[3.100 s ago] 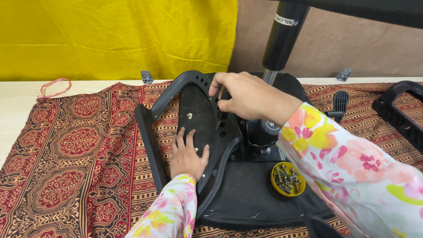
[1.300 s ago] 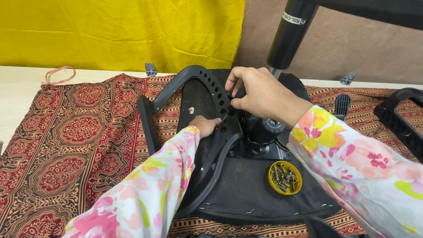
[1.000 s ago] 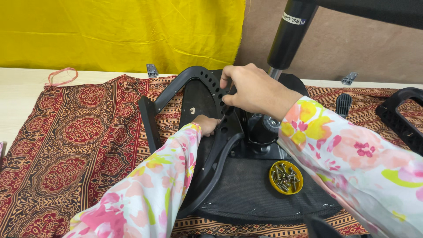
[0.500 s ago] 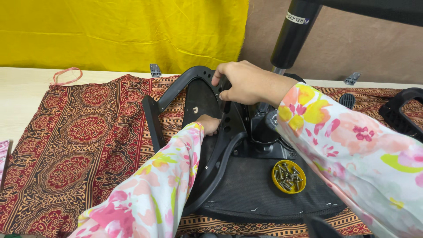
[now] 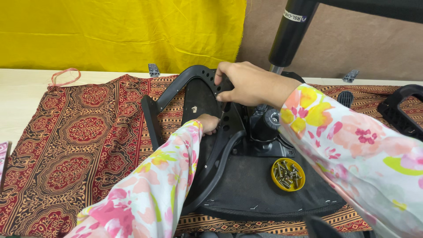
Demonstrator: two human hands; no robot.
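Armrest (image 5: 185, 86) gripped by right hand (image 5: 246, 83) fingers (image 5: 222, 72).

Bright yellow cloth (image 5: 119, 33) hung across the back on the left; a plain brown wall (image 5: 352, 42) filled the right. Pale wooden floor (image 5: 26, 94) ran along below, covered mostly by a red patterned fabric (image 5: 79, 145) spread flat. Two small metal brackets (image 5: 153, 70) sat by the wall base. Light was even, soft.

Two hands (image 5: 246, 83), one yellow dish (image 5: 288, 174)
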